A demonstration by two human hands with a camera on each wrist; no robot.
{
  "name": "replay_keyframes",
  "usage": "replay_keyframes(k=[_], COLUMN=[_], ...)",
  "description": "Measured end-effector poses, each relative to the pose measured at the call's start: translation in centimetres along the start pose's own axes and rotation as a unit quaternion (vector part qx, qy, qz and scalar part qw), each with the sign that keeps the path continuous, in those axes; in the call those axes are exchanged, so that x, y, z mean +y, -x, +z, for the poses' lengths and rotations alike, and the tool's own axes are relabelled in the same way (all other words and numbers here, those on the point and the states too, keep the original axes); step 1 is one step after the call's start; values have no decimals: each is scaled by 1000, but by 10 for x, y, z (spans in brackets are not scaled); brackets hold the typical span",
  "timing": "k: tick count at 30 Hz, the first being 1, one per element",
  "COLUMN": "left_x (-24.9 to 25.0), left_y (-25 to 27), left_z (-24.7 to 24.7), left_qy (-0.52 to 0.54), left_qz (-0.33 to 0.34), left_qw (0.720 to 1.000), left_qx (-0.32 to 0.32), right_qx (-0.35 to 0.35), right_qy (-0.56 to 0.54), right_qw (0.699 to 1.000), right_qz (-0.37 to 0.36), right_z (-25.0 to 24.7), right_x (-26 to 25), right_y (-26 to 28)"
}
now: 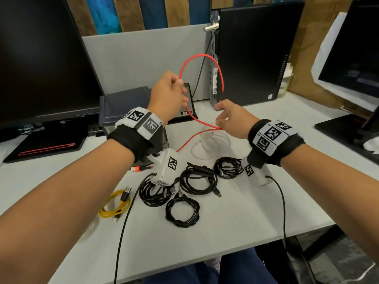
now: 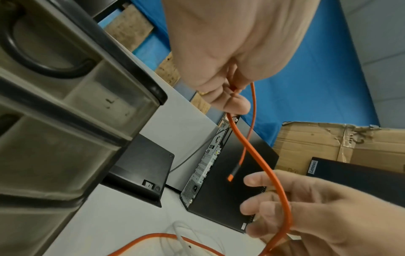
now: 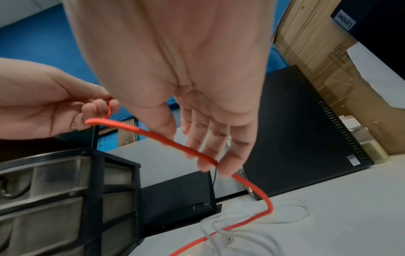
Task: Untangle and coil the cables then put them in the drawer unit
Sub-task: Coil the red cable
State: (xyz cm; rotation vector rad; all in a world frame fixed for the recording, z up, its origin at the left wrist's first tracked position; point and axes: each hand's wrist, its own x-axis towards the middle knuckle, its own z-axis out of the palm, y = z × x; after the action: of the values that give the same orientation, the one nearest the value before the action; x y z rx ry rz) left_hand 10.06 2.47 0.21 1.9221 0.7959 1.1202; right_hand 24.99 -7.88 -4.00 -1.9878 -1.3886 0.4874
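A red cable [image 1: 205, 55] [image 2: 247, 144] [image 3: 153, 134] arches up in a loop above the desk. My left hand [image 1: 170, 93] [image 2: 230, 97] grips it near the top of the loop, with a short connector end [image 2: 231, 176] hanging down. My right hand [image 1: 227, 117] [image 3: 210, 155] pinches the same cable lower down. From there it trails to the table and ends at a plug [image 1: 136, 169]. The dark drawer unit [image 1: 123, 101] [image 2: 76, 112] [image 3: 54, 181] stands just left of my hands, drawers closed.
Several coiled black cables [image 1: 198, 179], a yellow coil [image 1: 114, 206] and a loose white cable [image 1: 211, 144] lie on the white table [image 1: 246, 212]. A PC tower [image 1: 250, 54], a monitor stand base [image 1: 190, 111] and a large monitor [image 1: 41, 58] stand behind.
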Motion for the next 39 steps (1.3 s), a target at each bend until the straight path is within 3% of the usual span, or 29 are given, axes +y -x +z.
replay_keyframes(k=[3,5,7,12,15,18,21,23,25,27,30,34,35,36,39], left_x=[2,1,-2,-9,-9,-8,-6,-4,-5,-9,-13,-12,-12,-11,-5], left_y=[0,1,5,17,20,15,4,-2,-4,-1,11,32,36,41,49], left_z=[-6,-8,-9,-10,-8,-8,-9,-11,-9,-6,0,16,19,22,22], left_qy=[-7,-24,-45,-73,-74,-39,47,37,-9,-125,-327,-354,-334,-307,-290], left_qz=[44,72,95,149,167,156,104,66,15,-1,38,44,25,-7,-97], left_qw=[999,997,993,978,975,985,992,994,999,991,932,893,890,886,846], left_qx=[19,-6,-44,-128,-127,-57,46,81,34,-49,-150,-274,-309,-348,-438], right_qx=[129,227,267,213,190,168,144,144,146,139,144,123,132,152,256], right_qy=[-58,-122,-169,-119,-97,-75,-48,-81,-245,-403,-469,-587,-584,-551,-304], right_qw=[990,966,949,968,974,982,988,986,958,904,870,798,798,817,914], right_qz=[2,0,-8,-63,-80,-41,-17,-4,18,24,-35,-66,-71,-74,-84], right_z=[1,-4,-12,-24,-22,-20,-19,-18,-19,-21,-23,-26,-27,-26,-28], right_x=[2,1,-1,-13,-12,-6,-2,-4,-9,-17,-30,-41,-40,-38,-25], right_y=[-2,-5,-8,-8,-10,-10,-5,-2,-1,1,4,1,-2,-5,-8])
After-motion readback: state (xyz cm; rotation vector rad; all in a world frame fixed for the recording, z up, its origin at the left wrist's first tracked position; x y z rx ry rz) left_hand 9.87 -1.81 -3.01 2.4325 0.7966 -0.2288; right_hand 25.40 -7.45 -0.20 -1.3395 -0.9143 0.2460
